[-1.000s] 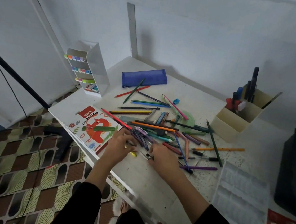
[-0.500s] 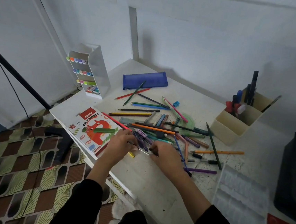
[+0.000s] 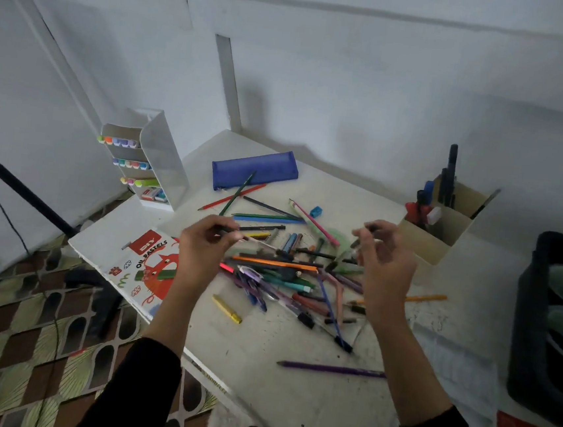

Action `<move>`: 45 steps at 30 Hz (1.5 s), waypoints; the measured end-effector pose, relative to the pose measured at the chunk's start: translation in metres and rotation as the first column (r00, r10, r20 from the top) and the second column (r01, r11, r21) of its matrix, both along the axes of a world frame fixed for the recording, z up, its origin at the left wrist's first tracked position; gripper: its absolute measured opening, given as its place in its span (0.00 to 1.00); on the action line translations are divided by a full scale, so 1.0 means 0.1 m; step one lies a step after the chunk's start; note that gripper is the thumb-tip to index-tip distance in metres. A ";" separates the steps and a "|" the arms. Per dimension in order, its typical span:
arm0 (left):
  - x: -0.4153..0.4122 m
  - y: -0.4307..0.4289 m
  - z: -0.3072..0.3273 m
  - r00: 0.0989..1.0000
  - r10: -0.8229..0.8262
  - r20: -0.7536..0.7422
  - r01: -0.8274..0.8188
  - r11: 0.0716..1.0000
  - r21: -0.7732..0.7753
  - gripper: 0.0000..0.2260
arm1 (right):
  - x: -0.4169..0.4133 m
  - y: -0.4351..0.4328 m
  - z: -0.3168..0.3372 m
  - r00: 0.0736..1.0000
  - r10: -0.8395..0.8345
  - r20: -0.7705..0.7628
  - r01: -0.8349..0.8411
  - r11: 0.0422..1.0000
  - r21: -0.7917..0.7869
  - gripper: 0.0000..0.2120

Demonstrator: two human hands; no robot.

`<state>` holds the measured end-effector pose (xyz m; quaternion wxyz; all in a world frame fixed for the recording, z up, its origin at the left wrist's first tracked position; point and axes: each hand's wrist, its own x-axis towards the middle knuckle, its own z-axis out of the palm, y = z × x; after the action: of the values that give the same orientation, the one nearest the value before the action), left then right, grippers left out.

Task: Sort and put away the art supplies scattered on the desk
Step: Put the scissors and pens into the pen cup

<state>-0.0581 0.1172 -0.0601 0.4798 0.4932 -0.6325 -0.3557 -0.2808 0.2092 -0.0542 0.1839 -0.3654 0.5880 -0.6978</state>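
Note:
A heap of coloured pencils and pens [image 3: 288, 272] lies in the middle of the white desk [image 3: 290, 396]. My left hand [image 3: 201, 247] is raised above the heap's left side, pinching a thin dark pen [image 3: 233, 234] that points right. Over the heap's right side, my right hand [image 3: 384, 257] is lifted too, its fingers closed on a small dark pen [image 3: 361, 241]. A yellow marker [image 3: 227, 309] and a purple pencil [image 3: 330, 368] lie apart near the front.
A blue pencil case [image 3: 255, 169] lies at the back. A beige pen holder [image 3: 440, 225] with markers stands at the right, a white marker rack [image 3: 151, 163] at the left. An oil pastels box [image 3: 146, 265] sits at the left edge. A black bin [image 3: 551, 328] is far right.
Both hands have risen from the desk's front edge and moved apart above the heap, each with a pen. The camera has tilted up a little.

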 end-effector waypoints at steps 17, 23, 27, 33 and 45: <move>-2.21 -0.07 -0.13 0.927 -0.367 0.083 0.373 0.924 -0.088 0.13 | -1.02 -0.04 -0.08 0.784 -0.100 -0.613 0.215 0.969 0.118 0.09; -1.78 -0.26 -0.20 0.859 -0.441 0.259 0.469 0.881 -0.054 0.22 | -0.72 0.20 -0.13 0.720 -0.087 -0.689 0.210 0.973 0.097 0.10; -1.06 -0.45 -0.28 0.796 -0.485 0.362 0.521 0.854 0.000 0.14 | -0.40 0.35 -0.34 0.751 0.029 -0.660 0.140 0.969 0.202 0.08; 0.00 -0.57 -0.46 0.713 -0.517 0.473 0.557 0.828 0.067 0.09 | 0.01 0.41 -0.64 0.680 0.350 -0.644 0.023 0.868 0.496 0.04; 0.07 -0.18 -0.50 0.326 -0.511 0.795 0.807 0.589 0.048 0.08 | 0.79 0.37 -0.66 0.532 0.463 -0.708 0.623 0.352 0.698 0.12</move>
<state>-0.0509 0.0988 -0.1097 0.0663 0.1856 -0.9662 -0.1661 -0.2013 0.2463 -0.1202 0.0057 -0.4397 0.8976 0.0312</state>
